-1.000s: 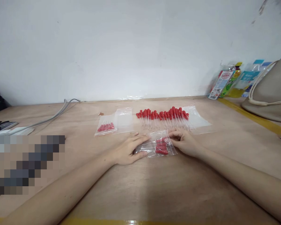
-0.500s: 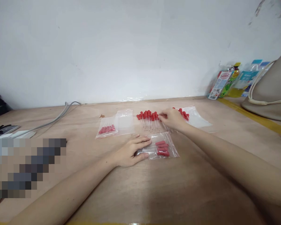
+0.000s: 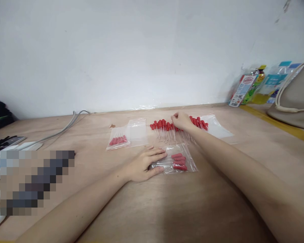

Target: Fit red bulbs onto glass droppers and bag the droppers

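Note:
My left hand [image 3: 147, 163] lies flat with fingers spread on the left end of a clear zip bag [image 3: 191, 161], pressing it to the table. Inside that bag are several red-bulbed droppers [image 3: 179, 162]. Above the row of loose droppers [image 3: 162, 125], my right hand [image 3: 182, 121] is closed in a pinch. A thin clear dropper tube [image 3: 174, 134] hangs upright below its fingertips; the bulb end is hidden by the fingers. The loose droppers lie side by side, red bulbs toward the wall and clear tips toward me.
A filled zip bag [image 3: 118, 140] lies left, beside a flat clear bag [image 3: 138, 132]. More droppers [image 3: 199, 122] rest on a white bag [image 3: 218, 126] at right. Bottles and a carton [image 3: 243, 89] stand by a beige bag [image 3: 297, 92]. A grey cable [image 3: 63, 128] and a blurred item [image 3: 38, 182] occupy the left.
My right hand has risen slightly from the loose droppers, with a dropper tube now upright beneath its fingers. My left hand stays on the bag. The whole view has shifted slightly.

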`<action>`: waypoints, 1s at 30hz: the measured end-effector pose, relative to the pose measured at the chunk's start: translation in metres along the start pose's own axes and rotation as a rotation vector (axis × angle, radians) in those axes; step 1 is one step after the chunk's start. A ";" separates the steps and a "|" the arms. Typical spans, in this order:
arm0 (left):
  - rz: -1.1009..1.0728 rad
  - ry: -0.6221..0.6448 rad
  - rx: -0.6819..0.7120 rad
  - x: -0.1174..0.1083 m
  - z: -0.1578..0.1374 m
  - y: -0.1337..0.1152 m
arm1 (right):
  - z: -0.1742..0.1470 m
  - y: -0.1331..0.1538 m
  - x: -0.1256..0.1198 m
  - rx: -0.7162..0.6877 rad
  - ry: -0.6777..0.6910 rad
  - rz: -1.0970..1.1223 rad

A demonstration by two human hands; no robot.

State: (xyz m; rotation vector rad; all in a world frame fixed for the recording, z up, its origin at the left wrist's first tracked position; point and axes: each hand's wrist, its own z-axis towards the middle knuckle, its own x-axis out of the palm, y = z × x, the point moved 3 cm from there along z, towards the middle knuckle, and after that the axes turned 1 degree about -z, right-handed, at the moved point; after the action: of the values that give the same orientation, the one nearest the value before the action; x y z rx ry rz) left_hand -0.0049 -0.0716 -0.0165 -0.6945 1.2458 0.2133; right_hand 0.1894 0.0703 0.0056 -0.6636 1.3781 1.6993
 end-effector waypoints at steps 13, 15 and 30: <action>0.013 -0.018 0.020 0.001 0.000 0.002 | -0.103 -0.076 -0.040 0.234 -0.188 1.042; 0.009 -0.021 0.015 0.001 0.000 0.002 | -0.112 -0.072 -0.033 0.308 -0.132 1.137; 0.022 -0.028 0.007 -0.001 0.000 -0.002 | -0.124 -0.058 -0.024 0.096 0.470 0.850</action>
State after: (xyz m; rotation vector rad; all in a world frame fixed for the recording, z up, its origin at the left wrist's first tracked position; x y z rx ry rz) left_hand -0.0040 -0.0730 -0.0145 -0.6700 1.2278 0.2358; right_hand 0.2393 -0.0521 -0.0375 -0.4548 2.2843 2.1721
